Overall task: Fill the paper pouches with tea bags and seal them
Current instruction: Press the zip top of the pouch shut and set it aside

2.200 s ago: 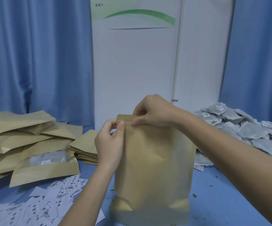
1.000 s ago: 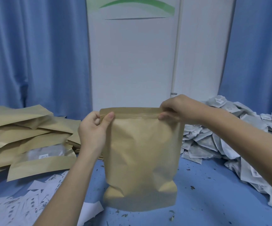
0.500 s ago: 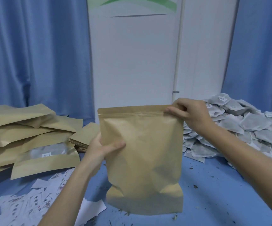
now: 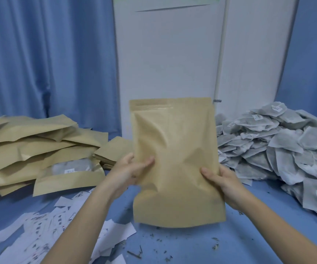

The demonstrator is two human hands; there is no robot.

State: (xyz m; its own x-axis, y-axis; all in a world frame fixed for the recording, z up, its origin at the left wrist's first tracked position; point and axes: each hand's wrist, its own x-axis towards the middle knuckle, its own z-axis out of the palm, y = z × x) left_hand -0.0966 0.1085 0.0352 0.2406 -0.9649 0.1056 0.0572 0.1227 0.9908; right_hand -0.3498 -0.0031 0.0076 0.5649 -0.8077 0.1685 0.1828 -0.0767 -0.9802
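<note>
Both hands, left hand (image 4: pixel 130 171) and right hand (image 4: pixel 223 182), have dropped from the top strip to clasp the pouch (image 4: pixel 174 161) sides in mid-frame, so sealing seems finished.

— What is worn on the arms?
— Nothing can be seen: both forearms are bare to the frame's edge.
— And on the hands?
— The left hand (image 4: pixel 127 173) and right hand (image 4: pixel 224 184) are ungloved; no rings or watch are seen.

One upright paper pouch (image 4: pixel 174 159), two hands, one heap of tea bags (image 4: pixel 279 145), one pile of filled pouches (image 4: pixel 35 149).
</note>
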